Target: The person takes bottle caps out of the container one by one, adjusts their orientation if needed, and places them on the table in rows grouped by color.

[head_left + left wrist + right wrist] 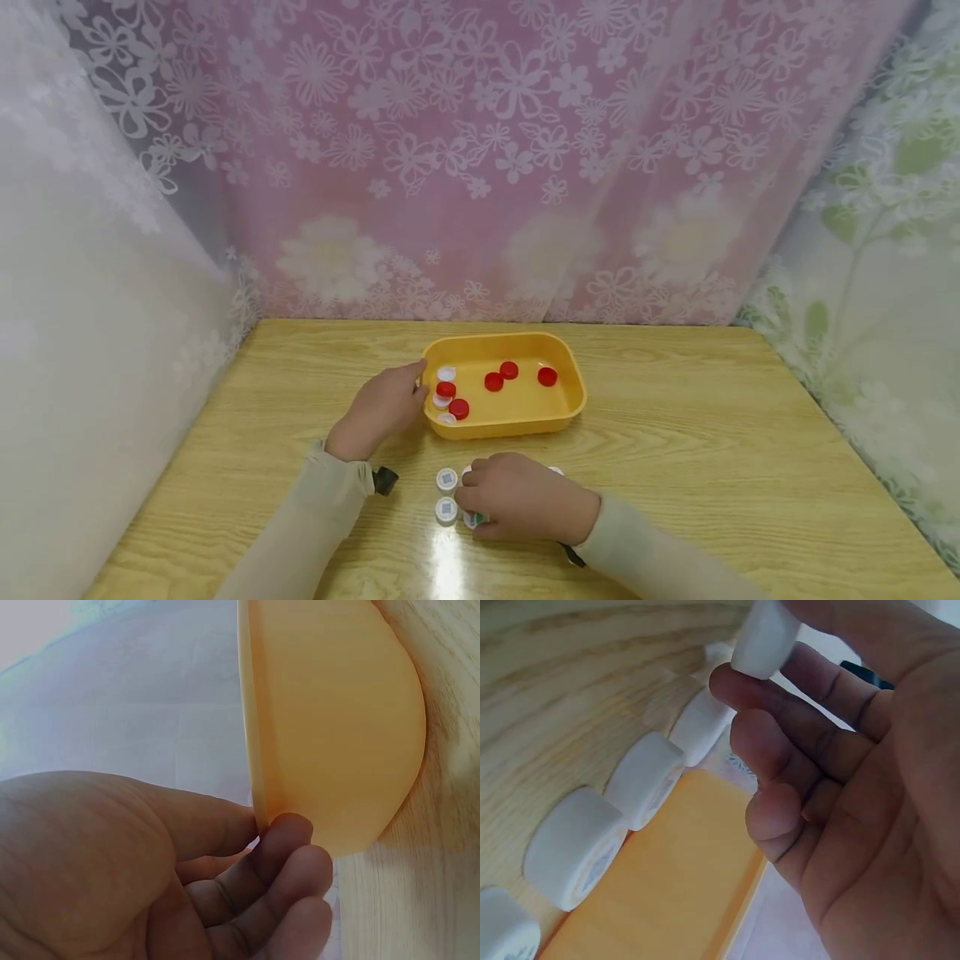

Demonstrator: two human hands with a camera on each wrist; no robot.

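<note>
Discs (447, 480), white, stand in front of the tray (510, 429) on the desk (675, 433), several hidden from where I stand by the right hand (525, 498). One beneath its fingers shows only an edge and a green mark; whether this is the held disc (769, 637) I cannot tell. Right wrist view: thumb and finger pinch the held disc, its upper end and the thumb tip cut off by the frame; the nearest disc in the row is also cropped. Left wrist view: the left hand (385, 408) grips the tray's rim between thumb and fingers, the tray running out of frame. Held disc: plain white, smooth and thick-sided, raised off the desk. Standing discs: round, white, with printed tops too small to read. Tray: yellow, round-cornered, containing five red caps (547, 377) and, at its left end, white caps (446, 373), partly overlapped.
</note>
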